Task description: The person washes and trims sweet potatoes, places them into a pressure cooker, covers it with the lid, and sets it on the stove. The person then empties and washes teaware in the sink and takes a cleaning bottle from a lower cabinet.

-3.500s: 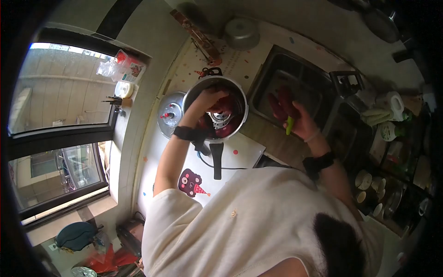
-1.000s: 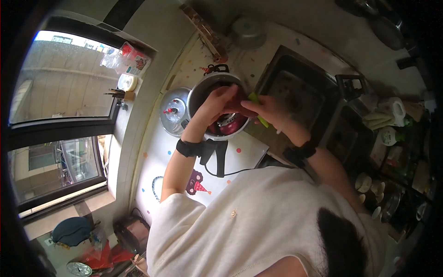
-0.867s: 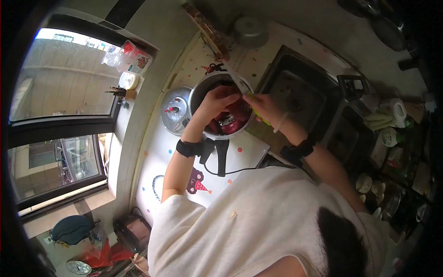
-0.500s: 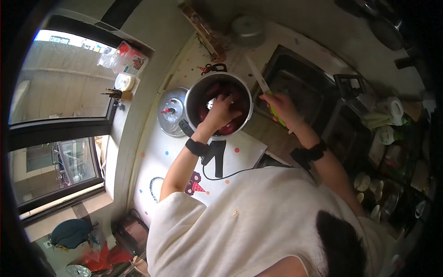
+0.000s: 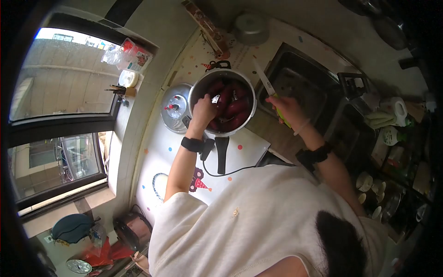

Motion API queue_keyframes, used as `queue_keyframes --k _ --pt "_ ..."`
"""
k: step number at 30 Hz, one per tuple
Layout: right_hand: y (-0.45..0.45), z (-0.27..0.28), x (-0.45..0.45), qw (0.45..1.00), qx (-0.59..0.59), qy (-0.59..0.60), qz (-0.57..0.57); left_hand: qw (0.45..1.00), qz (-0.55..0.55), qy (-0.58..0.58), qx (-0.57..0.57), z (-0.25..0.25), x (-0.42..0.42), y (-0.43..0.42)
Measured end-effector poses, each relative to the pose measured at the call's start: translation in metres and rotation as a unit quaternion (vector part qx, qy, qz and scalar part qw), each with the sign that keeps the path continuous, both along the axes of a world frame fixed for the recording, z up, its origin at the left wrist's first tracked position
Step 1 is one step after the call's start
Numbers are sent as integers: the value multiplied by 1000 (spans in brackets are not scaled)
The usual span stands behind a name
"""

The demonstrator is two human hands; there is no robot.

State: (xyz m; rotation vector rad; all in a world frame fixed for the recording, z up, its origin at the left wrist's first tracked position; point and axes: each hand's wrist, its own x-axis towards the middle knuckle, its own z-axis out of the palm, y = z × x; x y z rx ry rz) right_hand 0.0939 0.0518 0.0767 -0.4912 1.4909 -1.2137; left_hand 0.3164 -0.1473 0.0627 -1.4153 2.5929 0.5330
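A metal pot (image 5: pixel 252 113) with a long black handle holds several dark red-purple sweet potatoes (image 5: pixel 237 107). Over the left part of its opening is my left hand (image 5: pixel 204 111), fingers curled down against the contents. Whatever those fingers grip is hidden from above. My right hand (image 5: pixel 287 109) is wrapped round the green handle of a kitchen knife (image 5: pixel 263 77), its pale blade pointing up and away, between the pot and the sink. The round metal pot lid (image 5: pixel 173 121) with red knobs lies beside the pot on the left.
A dark double-basin sink (image 5: pixel 302 83) is right of the knife. Behind the pot stand a long box (image 5: pixel 205 27) and an upturned metal bowl (image 5: pixel 251 28). Windows run along the left. Cups (image 5: pixel 364 181) and bottles crowd the right. A black cable (image 5: pixel 226 174) crosses the white counter.
My left hand has moved left inside the pot, from the middle towards the rim, uncovering more sweet potatoes. Its spread fingers have curled. The knife stays in my right hand.
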Motion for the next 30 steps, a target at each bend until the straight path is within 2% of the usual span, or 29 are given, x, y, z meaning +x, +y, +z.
queue_keyframes --k 6,8,9,10,11,13,14,15,17,18,19,20,21,23,24,25,26,27,28,29,30 --pt "12 -6 -5 993 -6 114 10 997 10 76 0 -9 4 -6" --pt "22 -9 -20 987 -17 158 4 990 -25 138 14 -13 17 -9" --pt "29 -10 -33 985 -21 174 5 983 -55 177 14 -9 23 -3" --pt "36 -8 -43 982 -23 190 5 981 -37 182 57 13 22 9" --pt "43 8 -51 988 -40 138 51 977 -20 184 101 42 19 25" --pt "60 60 -69 987 -75 33 138 937 15 314 154 65 19 52" --pt "68 68 -75 983 -90 -2 162 955 26 255 152 72 23 56" --pt "76 56 -83 978 -129 -110 122 969 39 197 146 77 27 58" --pt "91 0 -98 924 -211 -316 39 945 41 286 153 78 24 75" --pt "94 -21 -104 955 -146 -259 4 944 50 281 163 79 21 80" --pt "100 -42 -105 997 -45 -62 24 944 60 275 174 79 17 85" --pt "104 -61 -110 987 60 140 43 944 61 278 167 80 11 90" --pt "109 -70 -111 928 165 329 57 947 50 270 168 94 0 100" --pt "119 -13 -116 977 122 161 63 901 61 332 273 89 -14 109" --pt "124 10 -110 990 98 73 66 895 44 316 313 96 -26 115" --pt "126 17 -107 996 67 52 31 846 65 370 377 87 -38 125" --pt "126 24 -106 999 34 34 -4 842 27 375 386 69 -50 131" --pt "127 30 -102 999 -2 16 -37 886 -22 294 358 74 -69 145" --pt "127 25 -95 981 -34 182 -65 894 -103 300 316 60 -85 162" --pt "125 10 -84 933 -69 342 -92 884 -95 283 361 62 -105 179" --pt "121 5 -72 855 -105 493 -119 872 -87 266 402 67 -124 192"
